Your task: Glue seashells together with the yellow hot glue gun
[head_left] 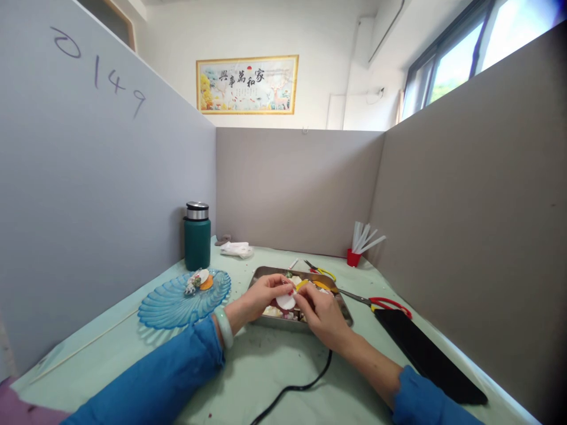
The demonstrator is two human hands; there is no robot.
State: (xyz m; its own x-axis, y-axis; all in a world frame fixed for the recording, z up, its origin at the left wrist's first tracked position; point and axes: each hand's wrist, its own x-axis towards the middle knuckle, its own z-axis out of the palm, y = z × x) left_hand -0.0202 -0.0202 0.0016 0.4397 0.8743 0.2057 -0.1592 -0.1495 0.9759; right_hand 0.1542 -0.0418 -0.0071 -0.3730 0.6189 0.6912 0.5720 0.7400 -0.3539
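Observation:
Both my hands meet over a metal tray (259, 275) filled with several shells and small pieces. My left hand (262, 295) pinches a round white shell (286, 301) from the left, fingers curled around it. My right hand (322, 313) closes on the same shell from the right, fingertips touching it. A pale bangle sits on my left wrist and both sleeves are blue. To the left lies a blue glass shell-shaped plate (177, 304) holding a few shells (198, 281).
A green flask (197, 236) stands at the back left. Red-handled scissors (376, 302) and yellow-handled pliers (322, 271) lie right of the tray. A red cup of white sticks (357, 248), a black flat case (425, 357), a black cable (301, 383) and partition walls surround the table.

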